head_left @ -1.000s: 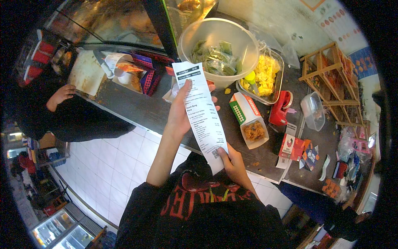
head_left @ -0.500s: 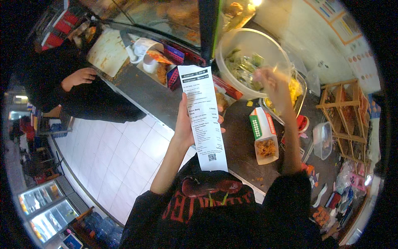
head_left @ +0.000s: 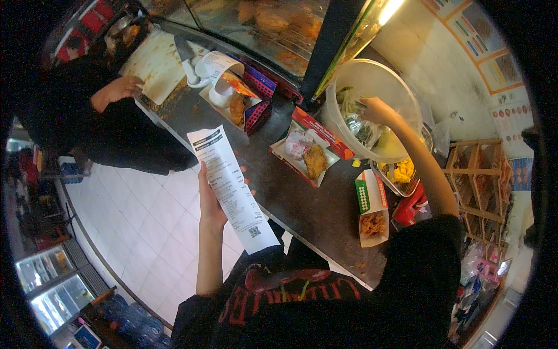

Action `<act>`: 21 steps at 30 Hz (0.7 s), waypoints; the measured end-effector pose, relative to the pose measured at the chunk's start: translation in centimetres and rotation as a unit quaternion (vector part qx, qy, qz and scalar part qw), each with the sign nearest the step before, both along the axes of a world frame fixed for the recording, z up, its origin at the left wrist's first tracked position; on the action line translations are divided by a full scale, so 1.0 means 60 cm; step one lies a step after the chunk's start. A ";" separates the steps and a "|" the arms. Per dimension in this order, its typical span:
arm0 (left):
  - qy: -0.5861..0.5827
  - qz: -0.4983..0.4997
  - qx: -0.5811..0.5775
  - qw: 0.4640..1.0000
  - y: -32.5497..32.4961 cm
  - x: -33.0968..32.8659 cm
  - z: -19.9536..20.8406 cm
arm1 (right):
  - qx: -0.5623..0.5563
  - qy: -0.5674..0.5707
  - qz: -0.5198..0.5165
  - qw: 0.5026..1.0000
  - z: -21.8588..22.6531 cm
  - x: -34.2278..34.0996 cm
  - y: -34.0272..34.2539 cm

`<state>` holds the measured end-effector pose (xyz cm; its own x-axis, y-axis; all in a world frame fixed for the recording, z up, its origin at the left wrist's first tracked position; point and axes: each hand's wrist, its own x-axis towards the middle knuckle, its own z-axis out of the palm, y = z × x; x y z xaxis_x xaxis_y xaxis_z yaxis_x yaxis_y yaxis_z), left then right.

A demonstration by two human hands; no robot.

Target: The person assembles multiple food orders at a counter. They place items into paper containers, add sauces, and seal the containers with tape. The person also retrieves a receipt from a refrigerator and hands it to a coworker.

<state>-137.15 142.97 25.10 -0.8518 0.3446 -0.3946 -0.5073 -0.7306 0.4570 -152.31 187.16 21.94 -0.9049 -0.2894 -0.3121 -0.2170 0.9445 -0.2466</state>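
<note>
A long white paper receipt (head_left: 235, 192) is gripped in my left hand (head_left: 212, 200), the thumb along its left edge and fingertips showing past its right edge. My right hand (head_left: 378, 110) reaches down inside a big translucent plastic tub (head_left: 401, 81). Its bent fingers are closed at the top of a clear plastic bag of green leaves (head_left: 363, 128), their tips partly hidden. In front of the tub, an open red food box (head_left: 296, 164) holds a wrapped white ball and a piece of fried chicken (head_left: 315, 161). A smaller green-and-white box (head_left: 372, 200) contains fried pieces (head_left: 372, 223).
Farther left stands another open box (head_left: 235, 107) with chicken and a white cup. A cutting board (head_left: 154, 70) and knife (head_left: 185, 51) lie beyond, near a co-worker's hand (head_left: 119, 90). A metal tray (head_left: 401, 174) of yellow food sits by the tub; a wooden rack (head_left: 476, 180) stands at right.
The receipt in my left hand has moved left and lower, uncovering the red food box. My right hand has settled among the bags in the tub. The view has shifted.
</note>
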 end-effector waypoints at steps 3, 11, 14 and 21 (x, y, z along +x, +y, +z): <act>0.002 0.005 0.019 1.000 0.003 -0.003 0.001 | -0.084 -0.022 -0.138 0.987 0.056 0.039 0.013; 0.063 -0.083 0.177 0.979 0.036 -0.014 0.040 | -0.377 -0.055 -0.178 0.907 0.222 0.246 -0.135; 0.049 -0.095 0.204 0.973 0.051 -0.007 0.052 | -0.273 0.040 0.105 0.955 0.157 0.289 -0.221; 0.083 -0.121 0.230 0.962 0.064 0.021 0.079 | -0.119 0.052 -0.065 0.989 -0.025 0.239 -0.303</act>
